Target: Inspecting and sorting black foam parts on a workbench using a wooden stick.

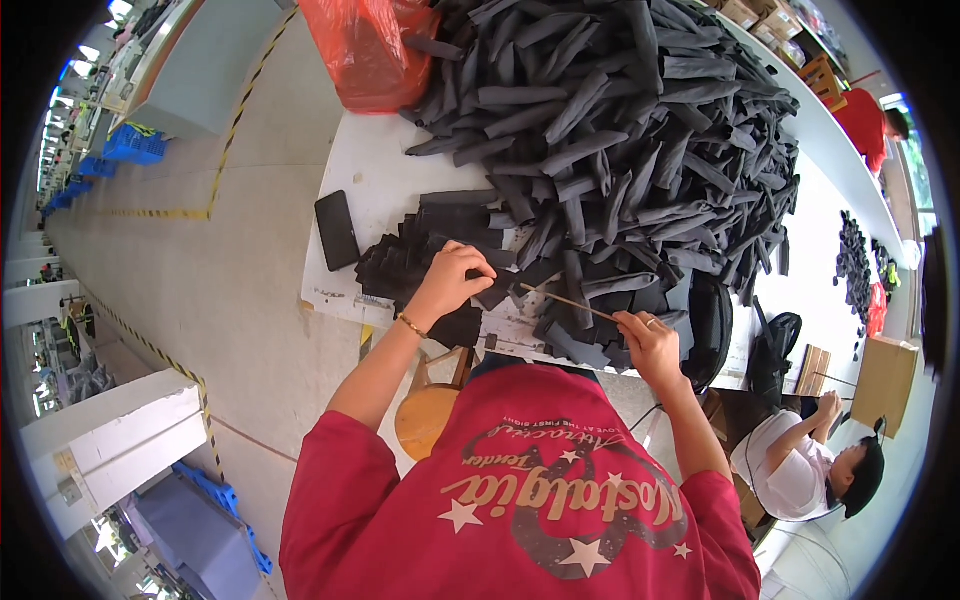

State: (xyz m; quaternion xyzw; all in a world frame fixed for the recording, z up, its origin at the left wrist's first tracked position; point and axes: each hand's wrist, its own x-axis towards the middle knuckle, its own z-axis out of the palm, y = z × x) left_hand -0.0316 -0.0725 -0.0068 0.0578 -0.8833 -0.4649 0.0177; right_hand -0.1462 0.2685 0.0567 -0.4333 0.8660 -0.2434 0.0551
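Note:
My right hand [650, 346] is closed round one end of a thin, light-brown stick [570, 300]. The stick slants up and left, its far tip close to a small black fabric piece [508, 284]. That piece is pinched in my left hand [460, 276]; whether the stick's tip is inside the fabric I cannot tell. Beside and under my left hand lie overlapping flat black fabric pieces [395, 262]. Beyond both hands rises a large heap of dark grey fabric tubes [610, 130]. More dark pieces [580, 338] lie between my hands along the table's near edge.
On the white table [362, 160] are a black phone [337, 230] and a red plastic bag [370, 55]. A black bag [773, 350] is at the right. A wooden stool [425, 420] stands below the edge. Another person [800, 460] sits at the right; someone in red [862, 125] is farther off.

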